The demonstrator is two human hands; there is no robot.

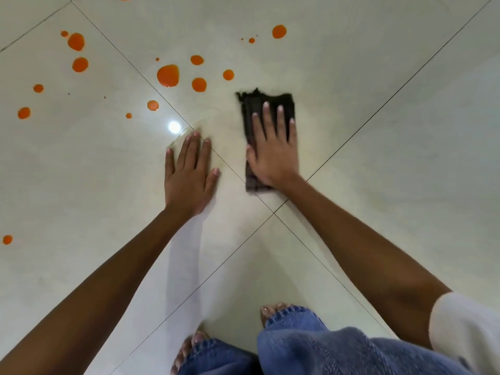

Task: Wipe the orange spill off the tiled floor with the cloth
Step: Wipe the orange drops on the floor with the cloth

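A folded dark brown cloth (pixel 254 104) lies flat on the pale tiled floor (pixel 378 104). My right hand (pixel 273 147) presses on it with straight, spread fingers. My left hand (pixel 189 171) rests flat on the bare tile just left of the cloth. Orange spill drops dot the floor up and to the left; the largest drop (pixel 168 75) lies beyond my left hand, and another drop (pixel 279 31) sits past the cloth's far frayed edge. A faint yellowish smear surrounds the cloth.
My bare feet (pixel 270 311) and blue jeans (pixel 297 347) are at the bottom edge. Dark grout lines cross at a tile corner (pixel 273 213) between my arms. A lamp glare (pixel 174 126) shines near my left fingertips. A lone drop (pixel 7 239) lies far left.
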